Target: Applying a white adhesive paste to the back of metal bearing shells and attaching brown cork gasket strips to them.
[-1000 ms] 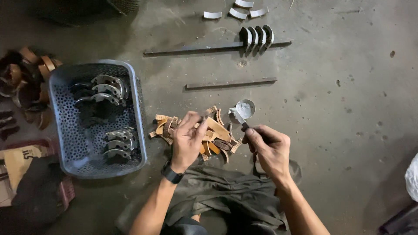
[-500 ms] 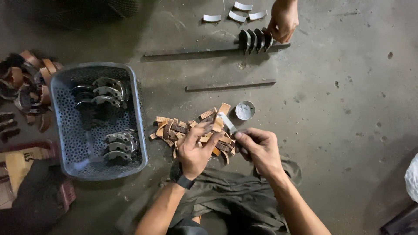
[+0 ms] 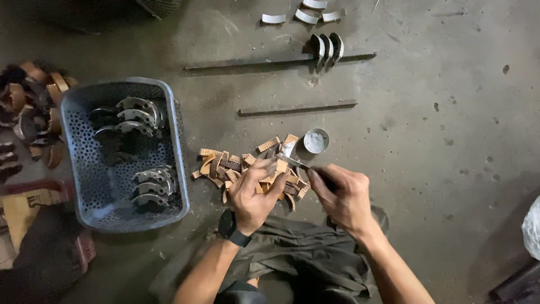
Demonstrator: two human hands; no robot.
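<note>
My left hand [image 3: 254, 194] grips a curved tan lining strip [image 3: 277, 169] over a pile of similar tan and brown strips [image 3: 225, 163] on the concrete floor. My right hand [image 3: 340, 194] holds a thin metal blade tool [image 3: 293, 162], whose tip touches the strip in my left hand. A small round tin [image 3: 316, 141] with pale paste sits just beyond the pile. A black watch is on my left wrist.
A grey perforated plastic basket [image 3: 84, 186] with several metal brake shoes [image 3: 138, 112] stands at the left. Two long metal bars [image 3: 298, 107] lie beyond, with three shoes [image 3: 326, 46] standing on the far one. Worn shoes [image 3: 28, 101] are heaped at far left.
My right hand left the tin and brought the blade to the strip held in my left hand. Another person's hand that reached the far shoes has gone from view.
</note>
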